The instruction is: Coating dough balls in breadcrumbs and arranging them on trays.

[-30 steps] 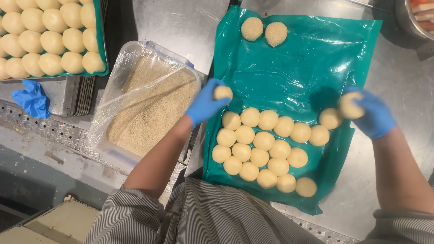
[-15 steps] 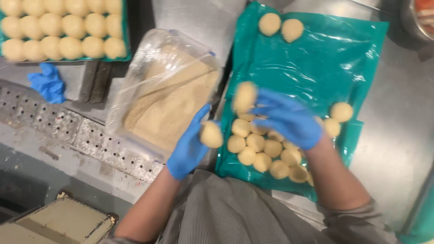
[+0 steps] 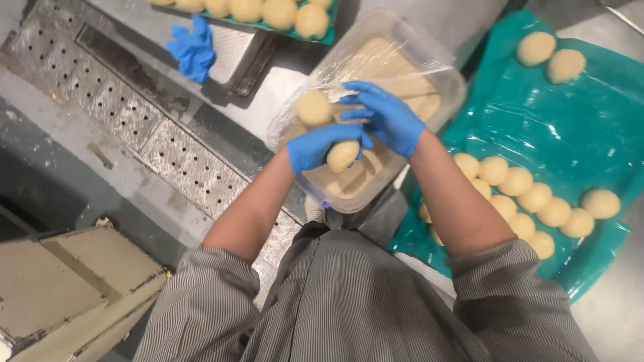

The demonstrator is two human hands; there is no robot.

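Over the crumb tub [image 3: 429, 74]: both hands now there, off the green sheet [image 3: 577, 134].
Left hand [image 3: 315, 147] grips one dough ball [image 3: 343, 155]; right hand [image 3: 389, 117], earlier holding a ball, lies beside another [image 3: 314, 108].

Steel worktop [image 3: 282, 80] bears clear crumb tub [image 3: 439, 70]; right of it green sheet [image 3: 577, 134]; left, blue glove [image 3: 193, 48].

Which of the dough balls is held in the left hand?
The dough ball gripped by the left hand over the clear tub. Another ball sits beside the right hand; the others lie on the green sheet.
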